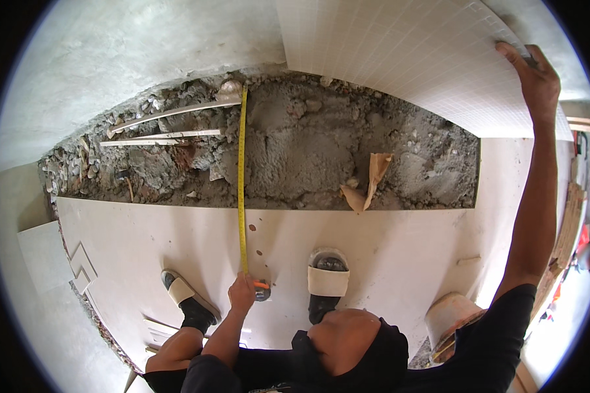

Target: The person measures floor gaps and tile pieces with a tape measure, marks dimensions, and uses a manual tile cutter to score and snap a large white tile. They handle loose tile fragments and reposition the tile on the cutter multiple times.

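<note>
Low in front of me, my left hand is closed around a tape measure with a dark case and an orange part. Its yellow blade is drawn out straight away from me, across a rough strip of grey mortar to the foot of the wall. At the upper right, my right hand grips the edge of a large pale tile with a grid pattern on its face. That tile stands tilted by the wall, over the far right of the mortar strip.
Pale laid tiles lie under my sandalled feet. Thin tile strips and rubble lie left of the blade; a torn brown paper piece lies right. A bucket stands beside my right leg. Tile offcuts lie far left.
</note>
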Action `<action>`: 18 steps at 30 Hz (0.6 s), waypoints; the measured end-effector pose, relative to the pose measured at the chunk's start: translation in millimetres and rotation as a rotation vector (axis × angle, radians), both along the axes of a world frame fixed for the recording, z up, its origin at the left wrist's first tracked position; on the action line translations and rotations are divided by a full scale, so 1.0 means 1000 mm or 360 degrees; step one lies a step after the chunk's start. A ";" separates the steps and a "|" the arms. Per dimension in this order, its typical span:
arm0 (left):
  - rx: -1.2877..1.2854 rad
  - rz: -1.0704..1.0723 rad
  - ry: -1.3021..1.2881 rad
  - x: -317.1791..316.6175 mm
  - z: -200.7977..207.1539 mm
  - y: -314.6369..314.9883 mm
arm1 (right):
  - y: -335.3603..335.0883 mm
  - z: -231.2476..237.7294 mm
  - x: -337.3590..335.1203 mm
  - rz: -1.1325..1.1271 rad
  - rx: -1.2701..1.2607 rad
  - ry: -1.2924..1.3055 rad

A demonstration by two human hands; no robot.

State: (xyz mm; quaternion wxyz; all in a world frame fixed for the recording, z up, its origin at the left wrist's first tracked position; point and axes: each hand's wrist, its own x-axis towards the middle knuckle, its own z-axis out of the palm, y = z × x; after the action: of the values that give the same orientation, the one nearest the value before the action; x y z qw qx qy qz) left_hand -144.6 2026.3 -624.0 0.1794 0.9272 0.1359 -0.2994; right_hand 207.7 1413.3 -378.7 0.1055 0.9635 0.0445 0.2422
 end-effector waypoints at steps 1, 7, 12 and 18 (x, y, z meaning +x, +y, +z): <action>0.0000 -0.0040 -0.0036 0.001 0.000 0.000 | -0.005 0.002 0.000 -0.0167 -0.0022 0.0081; -0.0043 -0.0060 -0.0029 0.005 0.004 -0.002 | -0.016 0.003 -0.013 0.0055 -0.0222 0.0088; -0.0053 -0.0090 -0.0017 0.006 0.006 -0.001 | -0.027 -0.010 -0.012 0.0074 -0.0298 0.0033; -0.0110 0.0006 0.0101 0.003 0.010 0.002 | -0.076 -0.025 0.005 0.0269 -0.0756 0.0054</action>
State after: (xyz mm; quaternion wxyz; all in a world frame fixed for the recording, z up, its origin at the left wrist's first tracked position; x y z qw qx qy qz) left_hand -142.0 2028.6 -613.6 0.2074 0.9102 0.1329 -0.3329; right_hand 212.8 1337.7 -404.0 0.3075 0.9085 0.1824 0.2165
